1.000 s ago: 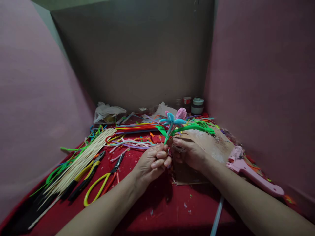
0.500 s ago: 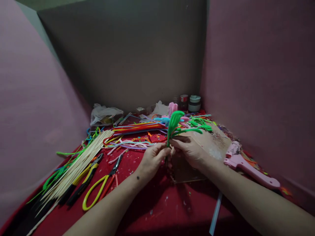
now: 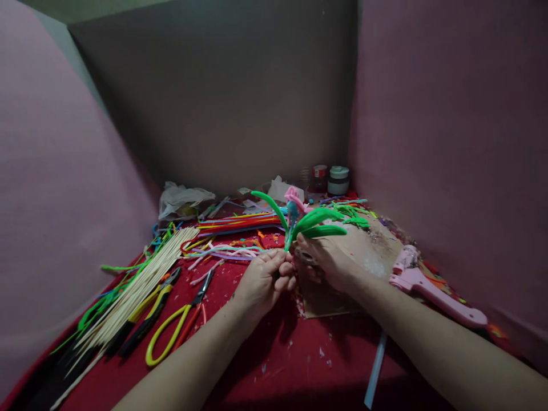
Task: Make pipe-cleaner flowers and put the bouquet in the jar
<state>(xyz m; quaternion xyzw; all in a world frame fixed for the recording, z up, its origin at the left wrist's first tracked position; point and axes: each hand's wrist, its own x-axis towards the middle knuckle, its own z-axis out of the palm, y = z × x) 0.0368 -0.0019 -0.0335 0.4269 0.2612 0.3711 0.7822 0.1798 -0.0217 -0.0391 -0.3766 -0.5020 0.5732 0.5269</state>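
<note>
My left hand is closed around the lower stem of a pipe-cleaner flower that stands upright above the red table. The flower has green leaf loops spreading left and right, with pink and blue petals half hidden behind them. My right hand pinches the stem just under the leaves, touching the left hand. Both hands hover over a brown cardboard sheet.
A bundle of wooden skewers, yellow-handled pliers and yellow-handled scissors lie at the left. Loose coloured pipe cleaners lie behind. A pink glue gun rests at the right; two small jars stand in the back corner. Walls close in on three sides.
The flower has been turned in my hands: the blue and pink petals faced me at first, and now the green leaves spread in front. Both hands stayed together on the stem.
</note>
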